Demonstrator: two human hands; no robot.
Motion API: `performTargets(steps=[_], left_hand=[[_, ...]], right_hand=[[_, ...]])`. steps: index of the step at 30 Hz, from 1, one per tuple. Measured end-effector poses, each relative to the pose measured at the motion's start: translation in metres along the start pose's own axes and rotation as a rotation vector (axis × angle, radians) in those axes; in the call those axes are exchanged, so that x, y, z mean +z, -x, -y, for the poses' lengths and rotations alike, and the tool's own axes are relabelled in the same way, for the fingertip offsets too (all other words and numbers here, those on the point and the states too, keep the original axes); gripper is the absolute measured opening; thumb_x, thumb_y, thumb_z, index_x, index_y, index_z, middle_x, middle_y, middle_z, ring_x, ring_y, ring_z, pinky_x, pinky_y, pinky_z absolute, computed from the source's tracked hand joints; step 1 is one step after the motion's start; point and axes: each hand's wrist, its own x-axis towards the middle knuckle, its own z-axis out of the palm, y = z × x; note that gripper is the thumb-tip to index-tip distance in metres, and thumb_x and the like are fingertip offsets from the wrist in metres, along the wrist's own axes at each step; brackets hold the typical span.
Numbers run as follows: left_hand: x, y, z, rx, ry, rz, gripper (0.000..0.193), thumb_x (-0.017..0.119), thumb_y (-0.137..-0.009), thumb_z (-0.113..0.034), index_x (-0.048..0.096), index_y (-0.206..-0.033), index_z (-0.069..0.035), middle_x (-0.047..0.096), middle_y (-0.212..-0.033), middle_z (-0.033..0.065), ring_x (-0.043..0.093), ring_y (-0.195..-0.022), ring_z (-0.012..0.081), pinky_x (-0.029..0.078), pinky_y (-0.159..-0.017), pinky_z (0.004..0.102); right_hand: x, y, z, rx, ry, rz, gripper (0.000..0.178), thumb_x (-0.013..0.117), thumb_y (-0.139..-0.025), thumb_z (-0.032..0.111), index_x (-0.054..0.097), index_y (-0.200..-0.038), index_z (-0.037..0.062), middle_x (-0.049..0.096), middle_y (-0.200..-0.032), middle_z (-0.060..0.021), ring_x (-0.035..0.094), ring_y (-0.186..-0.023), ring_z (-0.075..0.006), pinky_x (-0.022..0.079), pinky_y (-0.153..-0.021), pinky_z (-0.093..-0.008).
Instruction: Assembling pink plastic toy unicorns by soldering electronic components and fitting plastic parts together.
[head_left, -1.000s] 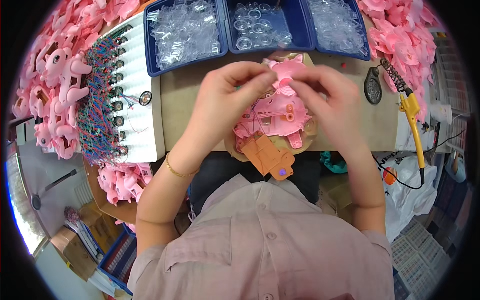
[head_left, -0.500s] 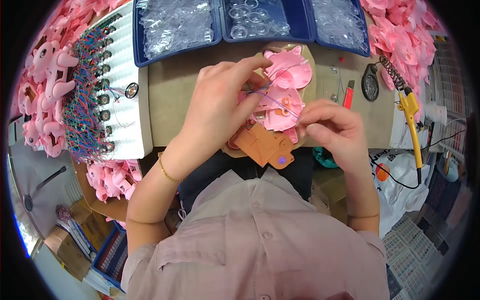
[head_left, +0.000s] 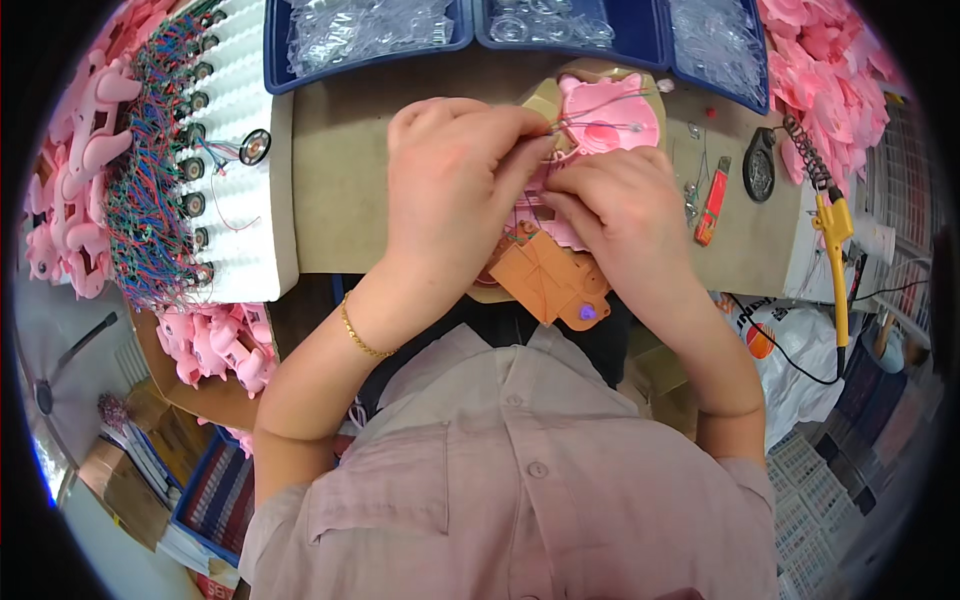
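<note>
My left hand (head_left: pixel 445 185) is closed in a pinch on thin wires (head_left: pixel 535 190) above a pink plastic toy shell (head_left: pixel 620 110). Close beside it, my right hand (head_left: pixel 632 215) has thumb and forefinger together at the same wires; their exact grip is partly hidden. More thin grey wires with small tips stretch across the rounded pink shell at the far side. Below the hands, nearer my body, an orange-brown plastic housing (head_left: pixel 545 275) with a purple dot lies tilted at the table edge. My fingers cover the shell's middle.
A red utility knife (head_left: pixel 712 205) and a black oval part (head_left: pixel 758 165) lie to the right, by a yellow-handled soldering iron (head_left: pixel 832 225). Blue bins (head_left: pixel 375 60) of clear parts stand behind. A white ridged tray (head_left: pixel 255 205) with wired speakers is left. Pink toy parts (head_left: pixel 820 85) are heaped at both sides.
My right hand has moved left and up over the shell, close to my left hand, now covering the shell's lower part. The whole view has shifted slightly.
</note>
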Motion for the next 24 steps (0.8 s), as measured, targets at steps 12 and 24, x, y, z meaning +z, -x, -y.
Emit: performTargets(steps=[12, 24], left_hand=[[-0.003, 0.001, 0.006, -0.064, 0.112, 0.075, 0.010, 0.069, -0.074, -0.014, 0.068, -0.082, -0.008, 0.064, -0.075, 0.0028, 0.058, -0.083, 0.0215, 0.038, -0.085, 0.0372], [-0.003, -0.001, 0.003, -0.093, 0.185, 0.066, 0.011, 0.070, -0.074, -0.014, 0.068, -0.083, -0.007, 0.064, -0.078, 0.0036, 0.057, -0.083, 0.0204, 0.040, -0.080, 0.0337]], right_hand=[[-0.001, 0.001, -0.001, -0.019, 0.066, 0.065, 0.013, 0.064, -0.078, 0.014, 0.066, -0.088, 0.0070, 0.062, -0.087, -0.0019, 0.056, -0.088, -0.0215, 0.037, -0.088, -0.0366], [-0.004, -0.002, 0.003, 0.081, 0.029, 0.133, 0.012, 0.062, -0.080, 0.009, 0.065, -0.091, 0.0048, 0.061, -0.087, -0.0052, 0.056, -0.088, -0.0247, 0.038, -0.084, -0.0362]])
